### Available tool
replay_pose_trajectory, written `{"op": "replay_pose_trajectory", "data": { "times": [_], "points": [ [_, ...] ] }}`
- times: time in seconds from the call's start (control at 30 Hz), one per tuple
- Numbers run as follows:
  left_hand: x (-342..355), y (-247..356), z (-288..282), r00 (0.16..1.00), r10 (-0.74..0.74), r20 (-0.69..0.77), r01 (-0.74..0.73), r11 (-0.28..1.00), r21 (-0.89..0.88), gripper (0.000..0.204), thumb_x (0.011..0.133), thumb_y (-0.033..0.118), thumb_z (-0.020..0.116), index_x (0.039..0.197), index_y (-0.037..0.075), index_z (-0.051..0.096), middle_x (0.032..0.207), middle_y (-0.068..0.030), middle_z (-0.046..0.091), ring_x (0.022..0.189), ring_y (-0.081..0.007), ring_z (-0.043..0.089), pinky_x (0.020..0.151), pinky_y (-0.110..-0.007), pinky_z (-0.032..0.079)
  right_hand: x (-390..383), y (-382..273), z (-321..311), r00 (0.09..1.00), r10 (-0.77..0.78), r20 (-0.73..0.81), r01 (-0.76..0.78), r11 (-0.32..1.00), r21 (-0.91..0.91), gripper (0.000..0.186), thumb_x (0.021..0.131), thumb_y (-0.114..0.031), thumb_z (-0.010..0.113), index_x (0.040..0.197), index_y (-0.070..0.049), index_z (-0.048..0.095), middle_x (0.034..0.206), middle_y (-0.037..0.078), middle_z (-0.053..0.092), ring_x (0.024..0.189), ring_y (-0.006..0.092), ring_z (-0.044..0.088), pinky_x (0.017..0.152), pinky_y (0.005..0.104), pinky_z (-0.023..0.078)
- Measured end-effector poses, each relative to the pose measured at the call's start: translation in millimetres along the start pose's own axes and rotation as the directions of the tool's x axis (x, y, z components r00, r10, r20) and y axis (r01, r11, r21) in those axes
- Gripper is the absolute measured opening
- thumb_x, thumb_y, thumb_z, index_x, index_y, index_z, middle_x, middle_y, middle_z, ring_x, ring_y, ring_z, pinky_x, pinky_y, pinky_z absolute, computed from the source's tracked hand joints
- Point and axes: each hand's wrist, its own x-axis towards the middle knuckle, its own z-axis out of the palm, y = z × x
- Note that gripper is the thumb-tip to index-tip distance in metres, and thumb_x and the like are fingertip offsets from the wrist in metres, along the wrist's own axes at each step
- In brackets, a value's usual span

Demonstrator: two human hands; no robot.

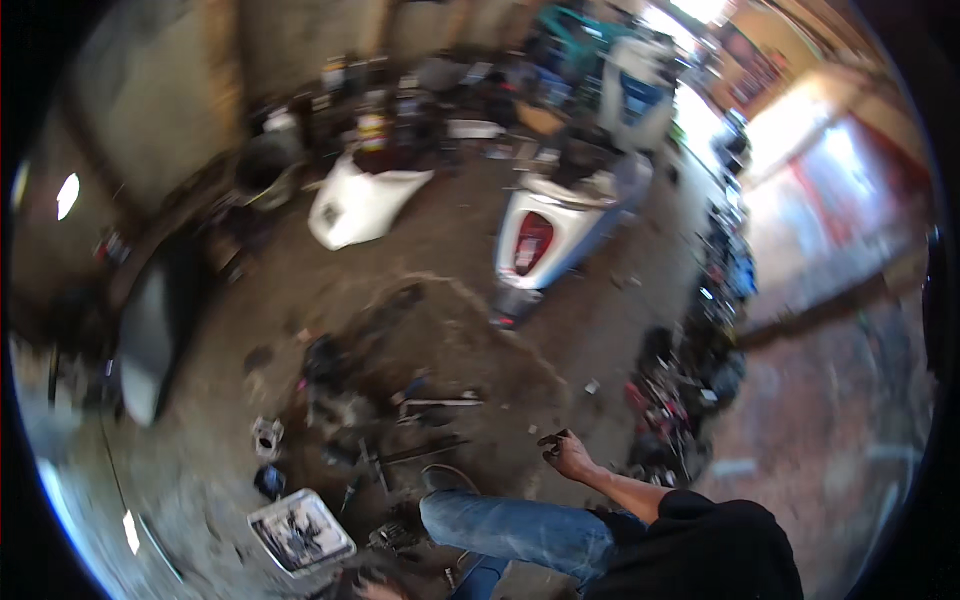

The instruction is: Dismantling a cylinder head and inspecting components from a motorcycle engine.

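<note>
Black sleeve [698, 515], jeans leg [520, 530] (hides floor [600, 350]); parts tray [322, 561] left, 1 motorbike [570, 230] ahead.

On the floor [455, 255], a tray [273, 545] holds parts [307, 530]; tools [445, 403] lie behind it, to the right; toward the back edge, a panel [362, 205] sits left of a scooter [565, 232].

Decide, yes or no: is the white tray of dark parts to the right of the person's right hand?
No, the white tray sits toward the view's lower left, clearly left of the right hand.
</note>
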Motion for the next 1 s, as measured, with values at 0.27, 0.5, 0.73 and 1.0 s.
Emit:
{"op": "replay_pose_trajectory", "data": {
  "times": [0.27, 0.5, 0.73, 1.0],
  "points": [
    [66.2, 30.6, -327.5, 0.884, -0.016, 0.467, 0.165, 0.945, -0.281, 0.042, 0.084, 0.038, 0.069, 0.102, 0.001, 0.070, 0.099, -0.0263, 0.066, 0.091, -0.0337, 0.063, 0.078, -0.052, 0.050, -248.4, 96.3, -57.4, 0.745, 0.666, -0.039, -0.633, 0.725, 0.271, 0.037, 0.077, -0.026, 0.062, 0.106, -0.006, 0.071, 0.108, 0.027, 0.064, 0.103, 0.0429, 0.057, 0.096, 0.0457, 0.047],
    [173.6, 70.3, -396.2, 0.790, 0.394, 0.470, -0.186, 0.884, -0.429, 0.037, 0.084, 0.035, 0.068, 0.095, 0.000, 0.071, 0.093, -0.0249, 0.068, 0.087, -0.0344, 0.063, 0.076, -0.049, 0.051, -388.6, 93.6, 16.1, 0.397, 0.900, 0.181, -0.888, 0.326, 0.324, 0.050, 0.078, -0.034, 0.059, 0.112, 0.002, 0.065, 0.113, 0.031, 0.059, 0.115, 0.0433, 0.053, 0.099, 0.0483, 0.045],
    [295.0, 165.5, -423.8, 0.642, 0.609, 0.466, -0.605, 0.775, -0.180, 0.032, 0.084, 0.031, 0.067, 0.086, -0.001, 0.073, 0.083, -0.0217, 0.070, 0.080, -0.0364, 0.063, 0.075, -0.045, 0.050, -366.2, 24.4, -66.3, 0.149, 0.951, 0.269, -0.799, -0.044, 0.600, 0.045, 0.075, -0.030, 0.063, 0.113, -0.004, 0.066, 0.117, 0.028, 0.058, 0.118, 0.0423, 0.050, 0.104, 0.0440, 0.040],
    [365.1, 421.9, -506.3, 0.453, 0.793, 0.408, -0.737, 0.590, -0.329, 0.033, 0.083, 0.034, 0.065, 0.092, 0.004, 0.075, 0.090, -0.0249, 0.070, 0.085, -0.0371, 0.065, 0.086, -0.046, 0.046, -335.5, 7.8, -112.6, -0.072, 0.913, 0.402, -0.661, -0.345, 0.666, 0.045, 0.077, -0.034, 0.068, 0.109, -0.002, 0.068, 0.122, 0.027, 0.060, 0.121, 0.0405, 0.050, 0.105, 0.0434, 0.040]
  ]
}}
